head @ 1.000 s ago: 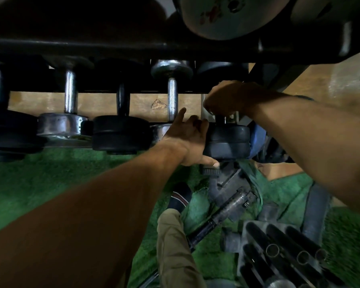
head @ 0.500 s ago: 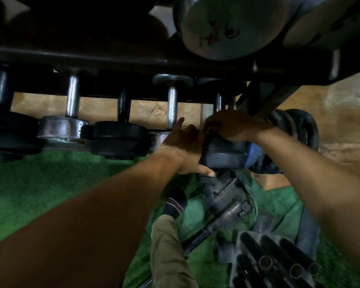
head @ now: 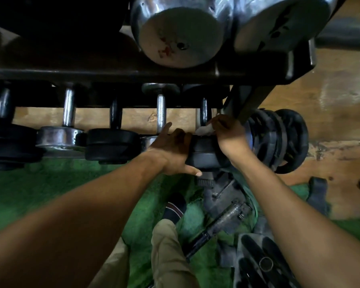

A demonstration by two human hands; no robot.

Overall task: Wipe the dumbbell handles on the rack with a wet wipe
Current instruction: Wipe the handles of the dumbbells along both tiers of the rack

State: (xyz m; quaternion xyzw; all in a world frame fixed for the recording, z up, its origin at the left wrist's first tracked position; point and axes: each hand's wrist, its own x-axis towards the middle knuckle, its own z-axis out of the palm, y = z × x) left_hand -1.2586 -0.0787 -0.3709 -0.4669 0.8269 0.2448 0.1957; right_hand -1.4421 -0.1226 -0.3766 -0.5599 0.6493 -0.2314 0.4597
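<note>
A dark rack (head: 112,74) holds a lower row of dumbbells with handles pointing away from me. My right hand (head: 229,134) holds a white wet wipe (head: 204,129) against the near end of the dark handle (head: 204,110) of the rightmost dumbbell. My left hand (head: 173,150) grips the left side of that dumbbell's black front head (head: 204,152), thumb underneath. A chrome handle (head: 161,113) stands just left of my left hand. Further left are a black handle (head: 115,115) and two more chrome handles (head: 68,109).
Large chrome dumbbell heads (head: 179,36) sit on the upper shelf overhead. Black weight plates (head: 279,140) lean at the right of the rack. Bars and metal parts (head: 222,223) lie on green turf (head: 40,190) near my socked foot (head: 174,206). A wooden floor (head: 341,113) lies to the right.
My right hand slid toward me along the rightmost handle, from its far end to the near end by the front head, and the wipe now shows. My left hand stayed on the head.
</note>
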